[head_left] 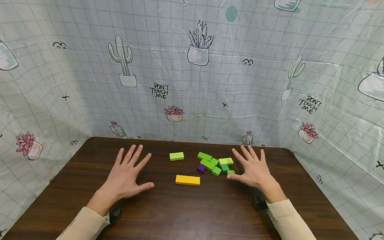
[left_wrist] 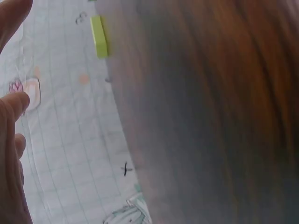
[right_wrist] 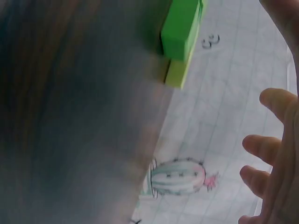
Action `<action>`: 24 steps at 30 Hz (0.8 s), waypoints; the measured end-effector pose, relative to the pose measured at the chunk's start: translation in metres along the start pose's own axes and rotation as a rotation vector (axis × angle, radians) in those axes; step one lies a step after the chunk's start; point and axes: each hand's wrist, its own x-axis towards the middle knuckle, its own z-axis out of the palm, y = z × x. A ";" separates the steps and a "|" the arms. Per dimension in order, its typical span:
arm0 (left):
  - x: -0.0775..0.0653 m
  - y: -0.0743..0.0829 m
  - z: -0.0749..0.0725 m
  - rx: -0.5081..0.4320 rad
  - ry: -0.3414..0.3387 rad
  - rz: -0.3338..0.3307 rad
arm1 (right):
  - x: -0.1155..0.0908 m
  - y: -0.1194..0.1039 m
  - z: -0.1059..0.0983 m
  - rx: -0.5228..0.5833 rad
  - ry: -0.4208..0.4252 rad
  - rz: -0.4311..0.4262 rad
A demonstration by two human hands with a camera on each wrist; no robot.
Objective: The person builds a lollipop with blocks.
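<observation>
My left hand (head_left: 124, 175) is held with fingers spread over the left of the brown table, holding nothing. On the right, my right hand (head_left: 255, 170) is likewise spread, its thumb near a small green block (head_left: 230, 172). Between the hands lies a long yellow-orange block (head_left: 187, 180). Behind it sits a lone lime block (head_left: 176, 156), also seen in the left wrist view. Toward the right hand is a cluster: green blocks (head_left: 207, 164), a purple block (head_left: 201, 167), a teal-green block (head_left: 224, 168) and a yellow-green block (head_left: 226, 161). The right wrist view shows a green block (right_wrist: 180, 32) close up.
The dark wooden table (head_left: 186, 213) has rounded far corners. A pale grid-patterned curtain (head_left: 144, 66) with cactus drawings hangs behind it and along both sides. A dark wrist device (head_left: 115, 215) sits under the left wrist, and another (head_left: 260, 202) under the right.
</observation>
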 end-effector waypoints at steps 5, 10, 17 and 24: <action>0.003 0.012 0.000 -0.055 -0.012 0.023 | 0.002 -0.014 0.001 0.046 0.007 -0.053; 0.009 0.023 0.002 -0.111 -0.008 0.039 | 0.008 -0.027 0.002 0.077 0.014 -0.100; 0.025 0.045 0.006 -0.219 -0.020 0.095 | 0.020 -0.042 0.003 0.083 -0.008 -0.156; 0.042 0.066 0.008 -0.280 -0.126 0.128 | 0.032 -0.058 0.004 0.124 -0.054 -0.209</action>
